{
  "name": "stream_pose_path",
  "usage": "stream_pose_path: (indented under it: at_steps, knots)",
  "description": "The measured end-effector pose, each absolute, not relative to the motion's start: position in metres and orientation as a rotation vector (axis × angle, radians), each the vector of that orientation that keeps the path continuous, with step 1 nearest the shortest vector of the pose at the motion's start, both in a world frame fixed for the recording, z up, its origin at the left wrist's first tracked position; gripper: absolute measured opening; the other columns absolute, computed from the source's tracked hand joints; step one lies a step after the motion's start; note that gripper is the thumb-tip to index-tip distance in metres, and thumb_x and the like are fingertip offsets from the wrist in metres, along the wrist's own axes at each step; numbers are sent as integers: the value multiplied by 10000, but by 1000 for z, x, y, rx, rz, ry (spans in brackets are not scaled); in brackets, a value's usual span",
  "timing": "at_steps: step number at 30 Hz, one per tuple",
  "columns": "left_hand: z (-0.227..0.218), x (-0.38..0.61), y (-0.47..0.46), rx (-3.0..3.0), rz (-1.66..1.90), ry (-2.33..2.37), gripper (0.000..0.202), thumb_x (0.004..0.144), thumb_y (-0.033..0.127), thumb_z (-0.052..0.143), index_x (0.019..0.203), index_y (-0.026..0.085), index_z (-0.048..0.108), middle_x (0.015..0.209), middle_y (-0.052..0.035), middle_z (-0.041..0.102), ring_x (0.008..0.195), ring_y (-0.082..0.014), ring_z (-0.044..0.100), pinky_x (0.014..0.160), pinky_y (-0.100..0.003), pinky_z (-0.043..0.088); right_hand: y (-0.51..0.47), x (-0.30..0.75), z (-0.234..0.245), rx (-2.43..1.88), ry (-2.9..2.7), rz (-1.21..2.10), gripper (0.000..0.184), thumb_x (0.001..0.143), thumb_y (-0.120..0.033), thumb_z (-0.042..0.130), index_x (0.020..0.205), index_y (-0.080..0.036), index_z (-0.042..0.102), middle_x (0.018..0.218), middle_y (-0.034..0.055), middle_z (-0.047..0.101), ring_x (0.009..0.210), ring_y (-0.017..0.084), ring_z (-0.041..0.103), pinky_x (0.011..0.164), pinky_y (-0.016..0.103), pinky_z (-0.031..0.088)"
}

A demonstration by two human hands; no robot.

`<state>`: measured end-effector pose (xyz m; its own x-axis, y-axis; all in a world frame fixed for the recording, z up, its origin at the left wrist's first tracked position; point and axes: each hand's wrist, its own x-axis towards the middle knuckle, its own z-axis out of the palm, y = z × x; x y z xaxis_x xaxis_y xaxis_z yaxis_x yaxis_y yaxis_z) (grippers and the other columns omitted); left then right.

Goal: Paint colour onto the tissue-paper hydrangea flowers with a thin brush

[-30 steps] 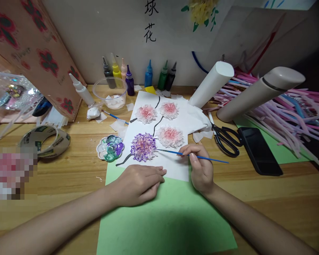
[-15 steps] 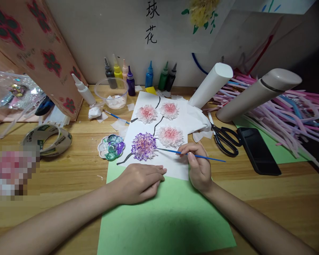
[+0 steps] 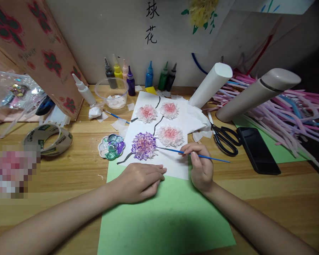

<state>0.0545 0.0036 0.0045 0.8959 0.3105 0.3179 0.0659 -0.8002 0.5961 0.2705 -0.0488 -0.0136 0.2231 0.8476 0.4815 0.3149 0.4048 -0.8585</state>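
Observation:
My right hand (image 3: pixel 200 164) pinches a blue paintbrush (image 3: pixel 204 156), its tip by the right edge of a purple-tipped paper flower (image 3: pixel 144 146). That flower sits on a white sheet (image 3: pixel 175 164) with black painted stems. Three pink-and-white paper flowers, one of them (image 3: pixel 170 136) just above the brush, are on the same sheet. My left hand (image 3: pixel 142 180) lies flat across the sheet's lower edge and the green paper (image 3: pixel 164 219) underneath, fingers stretched out and holding nothing. Left of the sheet is a flower-shaped palette (image 3: pixel 111 146) with green and purple paint.
Paint bottles (image 3: pixel 131 85) and a clear tub (image 3: pixel 117 101) of paper bits stand along the wall. To the right are black-handled scissors (image 3: pixel 227 141), a phone (image 3: pixel 258 150), a white bottle (image 3: pixel 210 85), a grey bottle (image 3: pixel 252 94) and pipe cleaners (image 3: pixel 279 131). A tape roll (image 3: pixel 49 140) lies left.
My right hand has shifted slightly to the right with the paintbrush, whose tip stays near the purple flower's edge. My left hand is where it was.

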Motion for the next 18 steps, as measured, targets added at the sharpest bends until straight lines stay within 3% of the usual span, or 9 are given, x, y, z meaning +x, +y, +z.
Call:
stream_pose_path:
  at_steps: [18]
  knots:
    - [6, 55, 4, 2460, 519, 276, 256, 912, 122, 416, 1026, 153, 643, 1126, -89, 717, 1095, -156, 668, 961, -268, 540, -49, 271, -13, -1210, -1399, 486, 209, 976, -242, 386, 894, -223, 577, 832, 37, 583, 811, 190, 569, 732, 341, 462]
